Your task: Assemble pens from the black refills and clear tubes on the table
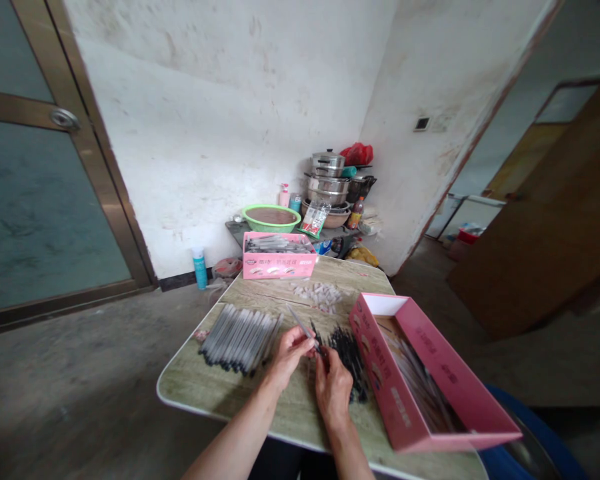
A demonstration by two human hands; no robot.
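Observation:
My left hand [293, 350] is closed around a slim translucent pen tube [300, 320], which slants up and to the left. My right hand [334, 381] pinches a dark piece at the lower end of that tube; whether the two parts are joined is hidden by the fingers. Left of my hands, a row of similar pale tubes [240, 337] with black ends lies side by side on the table. A heap of thin black pen parts [347, 357] lies just right of my hands. Small whitish pieces [320, 295] are scattered beyond them.
On the table [190, 383] stand a pink box [279, 265] full of tubes at the far edge and an open pink box [380, 373] with loose tubes at right. Behind are a green basin [271, 228] and stacked steel pots [329, 183]. A blue spray can [199, 268] stands by the wall.

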